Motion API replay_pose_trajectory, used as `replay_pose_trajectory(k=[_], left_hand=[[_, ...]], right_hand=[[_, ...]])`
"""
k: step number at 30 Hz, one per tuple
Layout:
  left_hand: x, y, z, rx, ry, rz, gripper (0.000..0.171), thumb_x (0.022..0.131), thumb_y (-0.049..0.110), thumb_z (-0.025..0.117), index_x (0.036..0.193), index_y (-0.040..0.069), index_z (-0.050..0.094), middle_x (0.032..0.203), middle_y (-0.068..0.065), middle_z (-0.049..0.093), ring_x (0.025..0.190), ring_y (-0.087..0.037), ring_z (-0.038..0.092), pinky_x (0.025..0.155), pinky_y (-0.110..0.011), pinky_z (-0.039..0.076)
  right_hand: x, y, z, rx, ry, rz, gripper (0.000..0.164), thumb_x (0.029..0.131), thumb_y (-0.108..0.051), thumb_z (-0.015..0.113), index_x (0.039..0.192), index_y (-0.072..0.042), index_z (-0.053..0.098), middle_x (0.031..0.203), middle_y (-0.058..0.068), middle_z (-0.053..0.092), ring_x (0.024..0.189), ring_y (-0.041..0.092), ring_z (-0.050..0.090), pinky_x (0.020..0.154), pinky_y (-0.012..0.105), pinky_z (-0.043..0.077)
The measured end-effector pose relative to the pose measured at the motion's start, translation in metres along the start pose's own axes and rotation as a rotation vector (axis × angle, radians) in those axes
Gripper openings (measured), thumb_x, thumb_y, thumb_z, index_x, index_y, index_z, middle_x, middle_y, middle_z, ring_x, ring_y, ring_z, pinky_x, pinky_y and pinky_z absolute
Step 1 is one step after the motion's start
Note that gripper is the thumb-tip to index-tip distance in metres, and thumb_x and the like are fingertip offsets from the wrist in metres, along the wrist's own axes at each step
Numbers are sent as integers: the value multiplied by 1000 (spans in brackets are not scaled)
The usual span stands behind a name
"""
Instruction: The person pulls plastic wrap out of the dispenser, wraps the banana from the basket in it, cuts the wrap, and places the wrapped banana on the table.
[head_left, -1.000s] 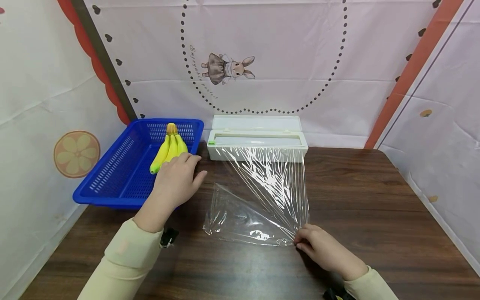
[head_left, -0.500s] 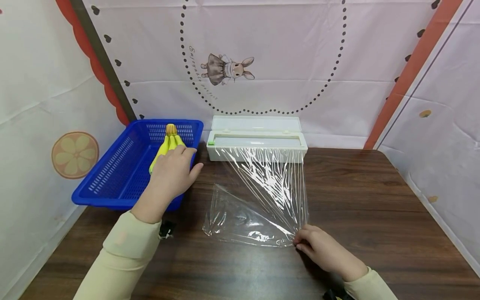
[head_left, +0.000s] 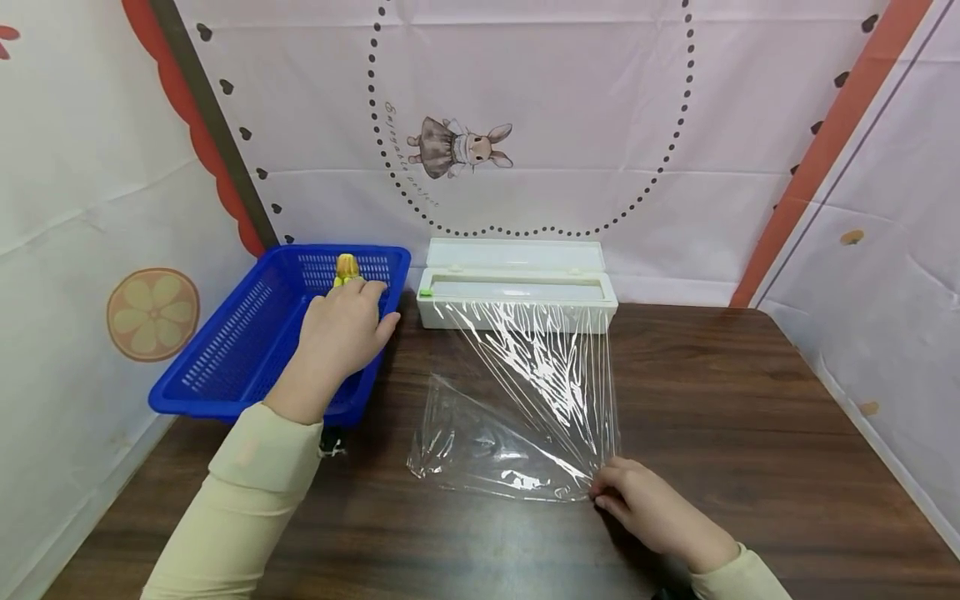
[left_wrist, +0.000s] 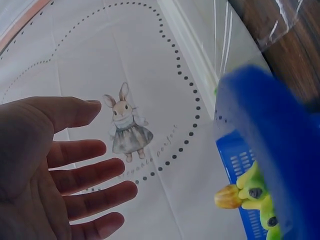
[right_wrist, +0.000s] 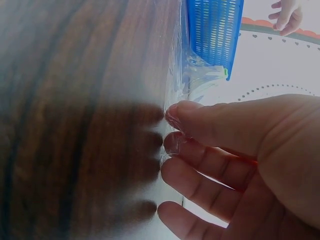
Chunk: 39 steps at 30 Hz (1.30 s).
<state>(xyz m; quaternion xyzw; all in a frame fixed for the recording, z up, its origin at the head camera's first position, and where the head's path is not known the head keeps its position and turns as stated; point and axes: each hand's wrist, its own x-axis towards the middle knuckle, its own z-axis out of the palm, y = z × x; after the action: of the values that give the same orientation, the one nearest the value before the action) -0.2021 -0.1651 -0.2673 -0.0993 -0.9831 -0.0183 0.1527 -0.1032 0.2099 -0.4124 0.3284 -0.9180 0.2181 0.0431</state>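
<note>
My left hand [head_left: 341, 329] hovers over the blue plastic basket [head_left: 161, 396], fingers loosely extended and nothing held. Beneath it lies a bunch of bananas [head_left: 347, 267]; only the stem end shows past the fingers in the head view. The left wrist view has the palm apart from the bananas [left_wrist: 252, 192], which peek over the basket's rim. My right hand [head_left: 652, 504] pinches a corner of clear cling film [head_left: 480, 446] between thumb and fingertips, close to the tabletop. From there the film runs, creased and taut, back to a white cling film dispenser [head_left: 517, 252] with its lid up.
The dark wooden table [head_left: 720, 400] reaches back to a printed cloth backdrop [head_left: 555, 100] with a rabbit figure. Cloth walls stand at left and right. The dispenser sits at the back, just right of the basket. A green slider [head_left: 426, 292] shows at its left end.
My left hand has moved a little farther over the basket and now covers most of the bananas. The right hand keeps its pinch on the film in the same place.
</note>
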Motion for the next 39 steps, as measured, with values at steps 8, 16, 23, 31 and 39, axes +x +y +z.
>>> replay_pose_trajectory(k=[8,16,23,31,39], left_hand=[[10,-9,-4,14,-19,-38,48,93,34,56,126,0,52,118,-25,57,97,-42,59,79,-58,47],[17,-12,-7,6,-79,-69,49,94,34,53,129,0,50,135,-26,48,104,-45,57,85,-61,45],[22,-17,-6,1,-87,-87,50,94,33,54,131,0,48,136,-25,46,110,-44,55,88,-61,44],[33,-24,-7,16,-123,-105,53,95,32,52,135,-1,43,132,-26,48,113,-44,52,93,-62,41],[47,-33,-6,15,-148,-118,52,96,30,49,135,-3,42,130,-27,48,110,-45,53,91,-61,42]], right_hand=[[-1,-1,1,-7,42,-34,15,78,-4,71,78,-17,63,78,-12,54,75,4,53,66,25,47],[-3,-2,2,-8,54,-42,16,77,-4,72,78,-17,63,78,-13,53,74,3,52,64,25,47],[-3,-2,1,0,39,-24,15,78,-3,71,78,-16,63,78,-13,53,75,2,52,65,25,47],[-1,-2,1,-6,58,-42,16,77,-2,71,77,-16,63,77,-12,54,74,2,52,65,25,47],[-1,-1,0,4,37,-25,16,78,-2,70,78,-17,63,78,-12,54,75,2,52,65,25,47]])
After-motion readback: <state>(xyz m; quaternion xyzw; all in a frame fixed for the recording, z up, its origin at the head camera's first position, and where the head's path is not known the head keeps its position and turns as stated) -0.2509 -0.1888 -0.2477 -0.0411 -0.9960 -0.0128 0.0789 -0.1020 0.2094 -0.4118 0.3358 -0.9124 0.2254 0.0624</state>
